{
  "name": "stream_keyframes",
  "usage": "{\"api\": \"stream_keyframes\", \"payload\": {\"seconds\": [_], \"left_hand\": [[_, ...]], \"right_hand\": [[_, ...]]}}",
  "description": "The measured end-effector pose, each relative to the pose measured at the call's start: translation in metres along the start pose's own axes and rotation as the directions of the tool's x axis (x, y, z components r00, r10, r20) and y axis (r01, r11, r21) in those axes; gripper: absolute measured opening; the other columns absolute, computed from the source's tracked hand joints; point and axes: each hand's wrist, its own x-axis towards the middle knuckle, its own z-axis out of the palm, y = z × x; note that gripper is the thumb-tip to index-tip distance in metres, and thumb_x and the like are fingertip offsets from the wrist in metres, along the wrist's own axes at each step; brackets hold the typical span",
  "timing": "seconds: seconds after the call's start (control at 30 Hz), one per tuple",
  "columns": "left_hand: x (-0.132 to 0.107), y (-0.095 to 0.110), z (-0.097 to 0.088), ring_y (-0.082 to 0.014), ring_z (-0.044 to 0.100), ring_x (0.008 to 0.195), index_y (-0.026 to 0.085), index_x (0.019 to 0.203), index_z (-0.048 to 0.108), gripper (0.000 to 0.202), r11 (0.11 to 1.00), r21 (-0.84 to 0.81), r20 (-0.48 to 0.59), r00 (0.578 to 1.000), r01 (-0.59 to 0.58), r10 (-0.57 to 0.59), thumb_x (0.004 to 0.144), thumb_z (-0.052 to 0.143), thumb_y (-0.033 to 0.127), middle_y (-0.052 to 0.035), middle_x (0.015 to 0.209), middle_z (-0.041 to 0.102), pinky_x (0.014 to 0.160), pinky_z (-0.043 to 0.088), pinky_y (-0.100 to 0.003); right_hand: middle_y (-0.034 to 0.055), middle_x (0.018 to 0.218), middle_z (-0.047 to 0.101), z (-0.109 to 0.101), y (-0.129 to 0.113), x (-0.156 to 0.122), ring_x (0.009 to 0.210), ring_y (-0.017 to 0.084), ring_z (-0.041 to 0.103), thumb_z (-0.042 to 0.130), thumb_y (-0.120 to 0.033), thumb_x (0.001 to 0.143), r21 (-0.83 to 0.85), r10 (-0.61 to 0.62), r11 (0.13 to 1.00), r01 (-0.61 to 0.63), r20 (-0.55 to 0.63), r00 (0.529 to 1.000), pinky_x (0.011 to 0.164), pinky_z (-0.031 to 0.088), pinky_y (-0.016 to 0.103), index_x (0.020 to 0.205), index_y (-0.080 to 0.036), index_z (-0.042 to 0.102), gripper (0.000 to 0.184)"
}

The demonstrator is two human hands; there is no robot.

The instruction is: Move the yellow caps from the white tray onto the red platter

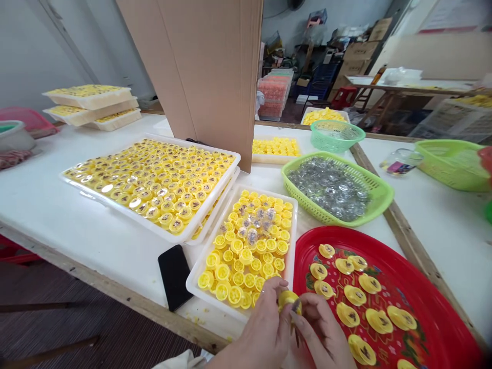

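Note:
My left hand [267, 320] pinches a small round yellow plastic piece [287, 298] above the near end of a white tray. My right hand [321, 328] closes its fingertips on the same piece from the right. A small greyish bit shows at the right fingertips; its kind I cannot make out. Under and beyond my hands, the white tray [196, 279] holds many open yellow cups [235, 293], with clear discs [251, 236] bearing printed pictures heaped on them. At the right, a red round tray [442, 307] carries several yellow pieces with pictures on top [354, 295].
Larger stacked trays [180, 237] of yellow pieces stand left, beside a black phone [175, 277]. A green basket [374, 202] holds clear domed parts. Behind are a cardboard sheet [203, 66], a mint basket [338, 138] and a clear jar [401, 161].

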Motion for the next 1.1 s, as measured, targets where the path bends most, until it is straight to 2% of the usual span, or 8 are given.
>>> {"api": "stream_keyframes", "payload": {"seconds": [0.27,0.43,0.5,0.53,0.57,0.7,0.9,1.1], "left_hand": [[0.013,0.007,0.014,-0.0205,0.06,0.095,0.016,0.135,0.028,0.037,0.999,0.032,0.07,0.997,-0.012,0.009,0.101,0.028,0.03,-0.0114,0.103,0.061,0.087,0.047,-0.037],[0.018,0.008,0.007,-0.0249,0.061,0.1,0.017,0.133,0.035,0.038,0.929,0.365,0.053,0.998,-0.06,0.044,0.1,0.033,0.035,-0.0121,0.108,0.062,0.087,0.049,-0.042],[0.021,0.002,-0.01,-0.0255,0.059,0.099,0.019,0.121,0.046,0.031,0.819,0.568,-0.054,0.99,-0.075,0.129,0.098,0.04,0.04,-0.0105,0.105,0.062,0.085,0.049,-0.041],[0.023,-0.003,-0.021,-0.0249,0.058,0.1,0.019,0.116,0.049,0.027,0.746,0.665,-0.129,0.977,-0.042,0.169,0.098,0.042,0.038,-0.0099,0.105,0.061,0.087,0.049,-0.04],[0.025,-0.008,-0.033,-0.0242,0.058,0.099,0.02,0.113,0.05,0.023,0.653,0.758,-0.192,0.958,0.006,0.214,0.098,0.043,0.036,-0.0088,0.103,0.061,0.086,0.049,-0.039],[0.029,-0.029,-0.076,-0.0327,0.055,0.102,0.016,0.111,0.053,0.023,0.566,0.812,-0.309,0.927,0.141,0.212,0.093,0.052,0.03,-0.0132,0.106,0.058,0.085,0.046,-0.049],[0.027,-0.03,-0.078,-0.0298,0.058,0.096,0.018,0.106,0.053,0.026,0.49,0.847,-0.32,0.935,0.209,0.155,0.087,0.063,0.033,-0.0071,0.099,0.063,0.082,0.046,-0.044],[0.038,-0.027,-0.064,-0.0301,0.058,0.097,0.017,0.107,0.053,0.03,0.47,0.84,-0.364,0.924,0.272,0.117,0.086,0.065,0.035,-0.0081,0.099,0.065,0.081,0.044,-0.044]], "right_hand": [[0.0024,0.079,0.072,-0.02,0.009,0.005,0.069,0.016,0.07,0.06,-0.039,0.088,0.101,0.094,0.99,-0.097,0.036,0.995,0.062,0.059,0.019,0.094,-0.024,0.065,0.018],[0.0009,0.076,0.069,-0.046,0.019,0.014,0.066,0.017,0.068,0.051,-0.046,0.092,-0.19,0.037,0.982,-0.024,0.063,0.997,0.058,0.058,0.023,0.094,-0.024,0.062,0.024],[0.0028,0.081,0.07,-0.075,0.028,0.025,0.068,0.018,0.068,0.045,-0.048,0.094,-0.531,-0.049,0.846,0.05,0.016,0.999,0.058,0.057,0.026,0.098,-0.023,0.061,0.03],[0.004,0.083,0.07,-0.092,0.033,0.031,0.071,0.019,0.068,0.042,-0.051,0.094,-0.732,-0.112,0.677,0.076,-0.001,0.994,0.06,0.056,0.029,0.096,-0.023,0.061,0.034],[0.0067,0.083,0.07,-0.108,0.039,0.037,0.074,0.024,0.067,0.043,-0.054,0.091,-0.797,-0.136,0.601,0.065,-0.022,0.99,0.063,0.056,0.036,0.09,-0.022,0.062,0.038],[0.008,0.077,0.067,-0.142,0.064,0.054,0.072,0.028,0.062,0.043,-0.053,0.089,-0.897,-0.147,0.433,0.086,0.024,0.989,0.056,0.046,0.039,0.076,-0.023,0.064,0.038],[0.0089,0.078,0.065,-0.133,0.074,0.056,0.075,0.03,0.059,0.043,-0.038,0.089,-0.928,-0.219,0.269,0.257,0.201,0.955,0.063,0.042,0.042,0.078,-0.023,0.067,0.031],[0.0146,0.083,0.064,-0.106,0.043,0.08,0.081,0.031,0.056,0.044,-0.037,0.092,-0.924,-0.326,0.234,0.302,0.218,0.92,0.071,0.042,0.043,0.091,-0.014,0.066,0.032]]}}
